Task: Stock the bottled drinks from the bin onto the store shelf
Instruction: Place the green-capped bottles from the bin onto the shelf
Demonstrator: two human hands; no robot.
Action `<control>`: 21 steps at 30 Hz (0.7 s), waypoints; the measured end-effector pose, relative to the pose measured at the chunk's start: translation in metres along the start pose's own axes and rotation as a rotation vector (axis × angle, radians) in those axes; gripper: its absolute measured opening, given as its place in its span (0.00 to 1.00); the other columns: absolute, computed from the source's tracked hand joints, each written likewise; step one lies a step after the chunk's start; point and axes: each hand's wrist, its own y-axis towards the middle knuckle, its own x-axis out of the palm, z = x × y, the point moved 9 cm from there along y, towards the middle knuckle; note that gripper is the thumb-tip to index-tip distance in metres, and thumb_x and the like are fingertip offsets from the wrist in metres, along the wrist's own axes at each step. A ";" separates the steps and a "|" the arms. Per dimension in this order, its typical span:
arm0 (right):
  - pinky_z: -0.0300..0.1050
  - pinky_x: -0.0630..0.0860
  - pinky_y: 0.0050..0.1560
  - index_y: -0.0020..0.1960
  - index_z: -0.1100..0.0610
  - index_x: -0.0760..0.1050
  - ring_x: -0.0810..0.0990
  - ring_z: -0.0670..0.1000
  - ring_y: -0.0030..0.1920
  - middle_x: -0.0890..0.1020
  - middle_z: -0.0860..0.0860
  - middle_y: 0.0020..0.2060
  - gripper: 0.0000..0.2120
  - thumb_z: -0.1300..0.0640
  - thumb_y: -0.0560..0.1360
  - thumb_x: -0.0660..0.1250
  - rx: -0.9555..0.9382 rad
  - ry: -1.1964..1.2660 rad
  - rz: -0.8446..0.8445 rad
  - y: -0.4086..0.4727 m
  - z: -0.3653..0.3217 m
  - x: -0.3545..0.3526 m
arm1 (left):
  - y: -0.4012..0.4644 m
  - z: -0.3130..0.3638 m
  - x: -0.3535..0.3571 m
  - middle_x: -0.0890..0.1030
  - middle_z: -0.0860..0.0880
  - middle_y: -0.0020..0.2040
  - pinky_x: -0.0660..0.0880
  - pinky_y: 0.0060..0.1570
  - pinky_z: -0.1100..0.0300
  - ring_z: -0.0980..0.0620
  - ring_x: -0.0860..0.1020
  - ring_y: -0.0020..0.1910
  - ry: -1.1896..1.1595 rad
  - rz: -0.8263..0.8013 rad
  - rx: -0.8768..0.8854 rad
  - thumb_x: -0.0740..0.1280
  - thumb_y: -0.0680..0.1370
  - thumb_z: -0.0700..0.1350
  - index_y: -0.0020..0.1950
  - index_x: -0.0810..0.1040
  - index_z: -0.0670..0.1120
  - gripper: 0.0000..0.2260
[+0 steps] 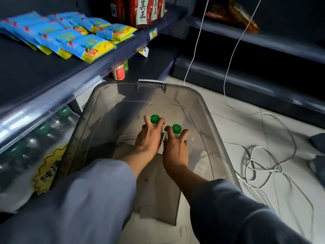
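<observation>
Both my hands reach down into a clear grey plastic bin (207,110) on the floor. My left hand (149,138) grips the neck of a green-capped bottle (155,118), fingers on either side of the cap. My right hand (175,147) grips a second green-capped bottle (176,128) just to the right. Both bottles stand upright; their bodies are mostly hidden by my hands. On the left, the low store shelf (35,110) holds rows of green-capped bottles (42,129) behind a clear front rail.
Blue and yellow snack packets (70,36) lie on the upper shelf, with red-labelled bottles (142,11) behind. A jar (119,73) stands on a lower shelf. White cables (260,155) tangle on the tiled floor at right. Dark shelving (263,55) runs along the back right.
</observation>
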 end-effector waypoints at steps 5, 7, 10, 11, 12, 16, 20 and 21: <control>0.57 0.83 0.49 0.70 0.43 0.62 0.76 0.63 0.57 0.61 0.58 0.64 0.29 0.65 0.77 0.68 -0.024 0.012 0.034 -0.009 -0.007 -0.011 | -0.008 -0.016 -0.005 0.65 0.43 0.69 0.77 0.52 0.45 0.36 0.75 0.57 -0.130 0.036 -0.091 0.59 0.83 0.42 0.69 0.69 0.48 0.14; 0.59 0.82 0.49 0.69 0.44 0.63 0.76 0.63 0.56 0.62 0.57 0.63 0.26 0.62 0.78 0.68 -0.039 0.056 0.069 -0.014 -0.011 -0.022 | -0.018 -0.013 -0.012 0.63 0.40 0.71 0.77 0.56 0.43 0.34 0.74 0.60 -0.156 -0.013 -0.071 0.63 0.81 0.39 0.71 0.69 0.49 0.18; 0.59 0.82 0.47 0.69 0.43 0.64 0.78 0.62 0.53 0.63 0.55 0.61 0.25 0.60 0.77 0.69 -0.117 0.081 0.131 -0.025 -0.028 -0.050 | -0.036 -0.014 -0.042 0.63 0.40 0.70 0.79 0.50 0.49 0.40 0.77 0.55 -0.073 -0.025 -0.107 0.69 0.78 0.40 0.71 0.65 0.52 0.24; 0.59 0.83 0.47 0.69 0.43 0.64 0.78 0.62 0.52 0.62 0.55 0.61 0.26 0.59 0.77 0.69 -0.138 0.083 0.144 -0.029 -0.035 -0.060 | -0.042 -0.014 -0.055 0.63 0.40 0.70 0.79 0.49 0.51 0.42 0.78 0.54 -0.011 -0.015 -0.102 0.70 0.77 0.40 0.71 0.64 0.53 0.26; 0.59 0.83 0.46 0.70 0.43 0.65 0.79 0.62 0.53 0.61 0.55 0.62 0.26 0.58 0.77 0.70 -0.155 0.088 0.155 -0.032 -0.043 -0.071 | -0.047 -0.014 -0.070 0.62 0.40 0.72 0.79 0.50 0.51 0.42 0.78 0.56 0.024 -0.009 -0.102 0.71 0.78 0.42 0.72 0.64 0.54 0.26; 0.57 0.83 0.44 0.70 0.44 0.68 0.78 0.62 0.54 0.63 0.55 0.61 0.24 0.54 0.77 0.70 -0.219 0.091 0.204 -0.052 -0.081 -0.117 | -0.071 -0.008 -0.143 0.62 0.40 0.71 0.78 0.53 0.46 0.37 0.78 0.56 0.043 0.034 -0.085 0.68 0.79 0.52 0.70 0.66 0.55 0.21; 0.56 0.82 0.43 0.69 0.44 0.69 0.77 0.61 0.56 0.64 0.54 0.60 0.24 0.51 0.76 0.71 -0.311 0.140 0.245 -0.083 -0.124 -0.164 | -0.102 0.004 -0.228 0.66 0.43 0.64 0.77 0.47 0.48 0.40 0.78 0.53 0.191 0.171 -0.021 0.67 0.77 0.56 0.66 0.66 0.56 0.19; 0.54 0.81 0.42 0.68 0.45 0.70 0.77 0.61 0.55 0.65 0.54 0.59 0.22 0.50 0.76 0.71 -0.337 0.153 0.261 -0.092 -0.136 -0.176 | -0.110 0.005 -0.247 0.66 0.44 0.63 0.75 0.46 0.48 0.40 0.78 0.53 0.216 0.178 -0.026 0.67 0.77 0.56 0.65 0.66 0.56 0.19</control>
